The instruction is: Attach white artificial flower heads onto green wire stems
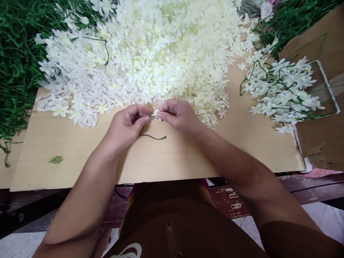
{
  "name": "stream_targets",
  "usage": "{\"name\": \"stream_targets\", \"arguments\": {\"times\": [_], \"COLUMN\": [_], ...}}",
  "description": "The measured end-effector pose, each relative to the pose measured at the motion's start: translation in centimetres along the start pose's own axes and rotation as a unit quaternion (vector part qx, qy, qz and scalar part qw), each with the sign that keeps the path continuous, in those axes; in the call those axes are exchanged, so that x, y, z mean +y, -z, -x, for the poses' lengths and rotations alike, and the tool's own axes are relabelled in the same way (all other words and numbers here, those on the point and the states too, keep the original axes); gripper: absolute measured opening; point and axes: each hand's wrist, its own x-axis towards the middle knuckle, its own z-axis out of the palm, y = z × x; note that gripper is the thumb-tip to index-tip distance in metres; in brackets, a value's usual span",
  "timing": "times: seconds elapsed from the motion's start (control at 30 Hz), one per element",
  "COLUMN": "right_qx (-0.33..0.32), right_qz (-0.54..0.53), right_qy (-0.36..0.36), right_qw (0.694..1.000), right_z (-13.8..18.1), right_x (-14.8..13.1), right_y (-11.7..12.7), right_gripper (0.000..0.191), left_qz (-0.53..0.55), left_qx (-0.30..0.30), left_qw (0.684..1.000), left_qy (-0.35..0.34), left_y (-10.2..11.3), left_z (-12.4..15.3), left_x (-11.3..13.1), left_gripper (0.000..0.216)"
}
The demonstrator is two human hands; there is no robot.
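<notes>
Both my hands meet over the middle of the board, just in front of the flower heap. Between thumb and fingers, my left hand pinches a green artificial stem, whose loose end curls down and to the right. My right hand is closed on a small white artificial flower. The stem's tip meets the flower's base between the fingertips; how far it goes in is hidden.
A large heap of white artificial flowers covers the back of the wooden board. Green stems pile up at left. Flowers on stems lie at right beside a cardboard box and a metal frame.
</notes>
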Motion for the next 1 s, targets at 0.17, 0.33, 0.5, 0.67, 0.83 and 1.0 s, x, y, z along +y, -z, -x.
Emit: {"name": "stream_targets", "arguments": {"times": [0.17,0.33,0.5,0.67,0.83,1.0], "right_qx": [0.013,0.014,0.031,0.058,0.065,0.062], "right_qz": [0.004,0.007,0.086,0.178,0.189,0.180], "right_qy": [-0.006,-0.001,0.018,0.100,0.125,0.095], "right_qw": [1.000,1.000,0.996,0.977,0.972,0.977], "right_z": [0.0,0.1,0.3,0.7,0.7,0.5], "right_x": [-0.1,-0.1,-0.2,0.1,0.5,0.7], "right_y": [0.1,-0.2,-0.4,-1.0,-1.9,-1.9], "right_gripper": [0.034,0.033,0.020,0.015,0.017,0.014], "left_qz": [0.014,-0.014,-0.042,-0.068,-0.082,-0.085], "left_qx": [0.023,0.004,-0.004,-0.001,0.005,0.008], "left_qw": [0.999,1.000,0.999,0.997,0.996,0.996], "left_qy": [0.020,0.026,0.019,0.028,0.037,0.039], "left_y": [0.1,0.2,0.1,-0.1,-0.3,-0.4], "left_z": [-0.3,-0.3,-0.3,-0.3,-0.4,-0.5], "left_x": [-0.2,-0.4,-0.4,-0.2,-0.1,0.2], "left_gripper": [0.008,0.010,0.012,0.008,0.007,0.007]}}
